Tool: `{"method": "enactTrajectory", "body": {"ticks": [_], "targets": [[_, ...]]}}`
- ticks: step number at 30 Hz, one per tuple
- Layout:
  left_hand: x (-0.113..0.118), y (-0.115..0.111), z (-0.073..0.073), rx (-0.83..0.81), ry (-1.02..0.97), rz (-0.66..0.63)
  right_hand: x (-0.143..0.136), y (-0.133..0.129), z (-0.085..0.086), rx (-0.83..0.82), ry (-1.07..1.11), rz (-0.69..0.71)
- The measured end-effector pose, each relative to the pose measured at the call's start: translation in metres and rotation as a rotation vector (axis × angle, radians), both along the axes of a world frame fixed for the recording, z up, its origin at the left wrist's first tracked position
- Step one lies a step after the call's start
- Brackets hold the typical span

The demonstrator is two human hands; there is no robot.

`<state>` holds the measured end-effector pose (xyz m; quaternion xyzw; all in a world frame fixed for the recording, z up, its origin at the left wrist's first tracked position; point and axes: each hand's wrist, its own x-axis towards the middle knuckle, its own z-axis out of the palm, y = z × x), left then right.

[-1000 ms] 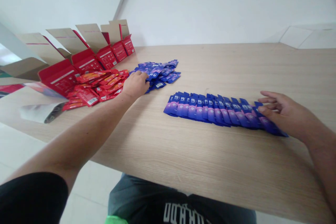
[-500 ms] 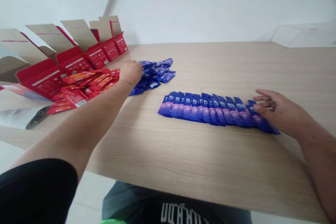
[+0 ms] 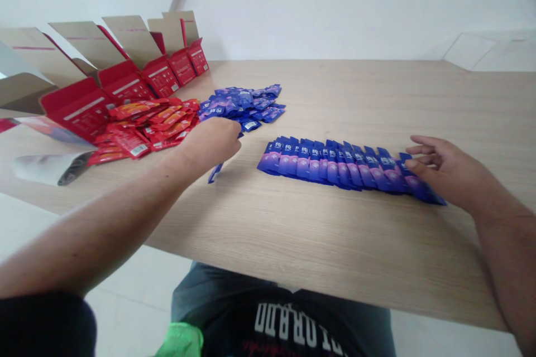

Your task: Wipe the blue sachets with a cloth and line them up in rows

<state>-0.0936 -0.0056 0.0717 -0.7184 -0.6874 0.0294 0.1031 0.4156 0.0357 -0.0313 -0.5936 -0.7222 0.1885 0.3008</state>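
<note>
My left hand [image 3: 218,142] is closed on a blue sachet [image 3: 215,173], whose lower end pokes out beneath my fingers above the table. Just behind it lies a loose heap of blue sachets [image 3: 247,103]. Toward the right, a long overlapping row of blue and purple sachets [image 3: 330,162] is fanned out on the wood. My right hand [image 3: 439,170] rests at the right end of that row, fingers apart, with the thumb touching or very near the last sachet.
Red sachets [image 3: 138,125] are piled left of the blue heap. Behind them stand several red cartons [image 3: 125,86] with raised flaps. A grey-white bag or sleeve [image 3: 52,167] lies at the table's left. A white box-like shape [image 3: 494,53] stands at the back right.
My left hand has come out of the blue heap toward me, bringing a blue sachet along. My right hand stays by the end of the row. The view has shifted slightly.
</note>
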Motion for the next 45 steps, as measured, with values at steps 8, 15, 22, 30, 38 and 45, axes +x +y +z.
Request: {"method": "enactTrajectory", "body": {"ticks": [8,15,22,30,38,45], "targets": [[0.004,0.027,-0.024,0.146,-0.326,-0.087,-0.006,-0.004,0.005,0.018,0.021,-0.029],[-0.049,-0.025,-0.027,-0.236,-0.237,-0.307,-0.001,-0.001,0.003,0.012,0.016,0.007],[-0.044,-0.037,-0.042,-0.286,-0.240,-0.241,-0.001,-0.002,0.001,0.020,0.040,0.016],[-0.016,-0.017,-0.054,-0.257,-0.286,-0.244,0.004,0.002,-0.002,0.010,0.011,0.009],[-0.003,-0.017,-0.059,-0.192,-0.278,-0.257,-0.001,-0.002,0.003,-0.007,0.011,0.003],[0.011,-0.020,-0.062,-0.129,-0.257,-0.218,0.003,0.001,-0.001,-0.016,-0.003,0.020]]}}
